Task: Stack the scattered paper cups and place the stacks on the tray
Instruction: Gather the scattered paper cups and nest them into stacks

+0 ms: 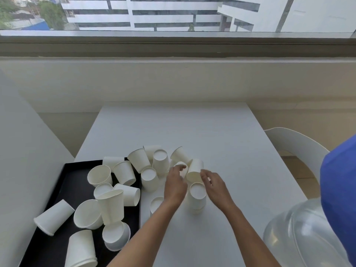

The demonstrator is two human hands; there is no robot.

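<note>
Several white paper cups lie scattered over the white table and the black tray at the left. My left hand has its fingers on a small tipped cup. My right hand hovers with fingers apart beside a leaning cup. Just below both hands stands a short upside-down stack of cups. Another upside-down cup is partly hidden behind my left wrist. On the tray, cups lie on their sides, and one tall stack leans.
A clear plastic dome sits at the table's right front edge. A white chair stands to the right, and a blue fabric shape fills the right border. One cup hangs over the tray's left rim. A wall and window lie beyond.
</note>
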